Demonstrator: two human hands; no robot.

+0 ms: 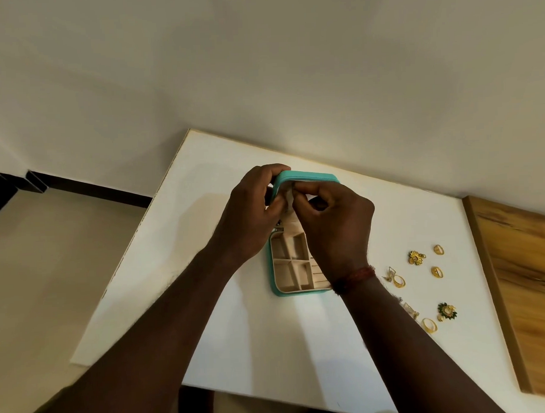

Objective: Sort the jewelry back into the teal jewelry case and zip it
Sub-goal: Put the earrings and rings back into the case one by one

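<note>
The teal jewelry case (307,178) lies open on the white table (226,331), its lid raised at the far side and its beige compartments (290,267) showing below. My left hand (253,213) grips the lid's left edge. My right hand (333,222) pinches a small pale flap just inside the lid; what is under the fingers is hidden. Gold jewelry lies loose to the right: a flower piece (416,257), several rings such as the gold ring (399,280), and a green and gold earring (447,311).
A wooden panel (527,284) borders the table on the right. A plain wall (260,67) rises behind the table. On the left the table's edge (136,242) drops to a beige floor (51,276) with a dark skirting.
</note>
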